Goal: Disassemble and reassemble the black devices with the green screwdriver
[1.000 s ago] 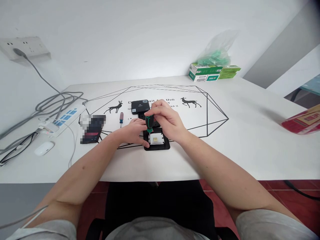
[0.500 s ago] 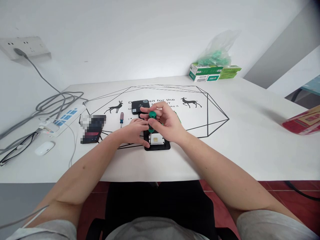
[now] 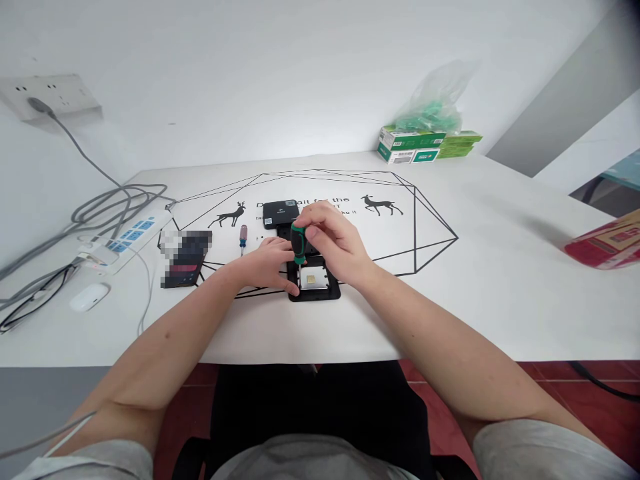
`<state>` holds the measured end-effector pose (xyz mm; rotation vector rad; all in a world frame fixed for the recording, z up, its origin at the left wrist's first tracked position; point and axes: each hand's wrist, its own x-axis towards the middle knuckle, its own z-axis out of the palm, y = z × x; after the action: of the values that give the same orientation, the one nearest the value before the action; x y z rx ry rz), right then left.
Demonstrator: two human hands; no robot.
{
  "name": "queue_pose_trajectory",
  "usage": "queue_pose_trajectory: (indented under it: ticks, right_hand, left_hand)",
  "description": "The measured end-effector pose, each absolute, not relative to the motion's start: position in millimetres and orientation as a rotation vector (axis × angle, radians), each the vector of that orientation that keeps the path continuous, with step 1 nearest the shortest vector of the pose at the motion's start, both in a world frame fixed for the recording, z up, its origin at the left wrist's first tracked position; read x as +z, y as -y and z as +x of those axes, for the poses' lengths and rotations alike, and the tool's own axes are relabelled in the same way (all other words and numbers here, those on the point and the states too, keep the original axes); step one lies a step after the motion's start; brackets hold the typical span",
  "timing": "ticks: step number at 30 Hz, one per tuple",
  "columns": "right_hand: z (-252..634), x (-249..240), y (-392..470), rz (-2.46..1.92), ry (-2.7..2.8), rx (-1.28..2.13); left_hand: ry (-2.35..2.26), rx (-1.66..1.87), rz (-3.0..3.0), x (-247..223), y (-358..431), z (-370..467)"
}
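Observation:
A black device with a silver plate [image 3: 314,277] lies on the white table. My right hand [image 3: 336,241] grips a green and black screwdriver [image 3: 299,243], held nearly upright with its shaft down at the left side of the plate. My left hand [image 3: 271,265] rests at the device's left edge, thumb on its lower left corner and fingers close to the screwdriver shaft. Just behind sits a black box-shaped part [image 3: 280,213] with small labels, partly hidden by my hands.
A small screwdriver [image 3: 243,239] and a phone [image 3: 188,260] lie to the left, then a power strip [image 3: 135,237], cables and a white mouse-like object [image 3: 90,297]. Green boxes [image 3: 413,143] stand at the back right, a red package [image 3: 605,243] at far right.
My right hand has shifted its grip on the green screwdriver, whose handle now tilts a little to the left. My left hand has stayed at the device.

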<state>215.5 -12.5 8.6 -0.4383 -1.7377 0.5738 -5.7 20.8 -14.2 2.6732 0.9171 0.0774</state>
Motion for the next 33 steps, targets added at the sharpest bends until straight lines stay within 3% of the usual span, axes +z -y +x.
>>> queue_pose_trajectory:
  ticks: [8,19,33]
  right_hand:
    - [212,9,24,-0.527,1.643,0.978]
    - [220,10,12,-0.48,1.847,0.514]
    - [211,13,23,-0.553,1.67,0.932]
  left_hand:
    - [-0.976,0.057,2.61,-8,-15,-3]
    - [-0.923,0.105,2.617,-13,-19,-5]
    - [-0.998,0.045,2.598,-8,-14,-2]
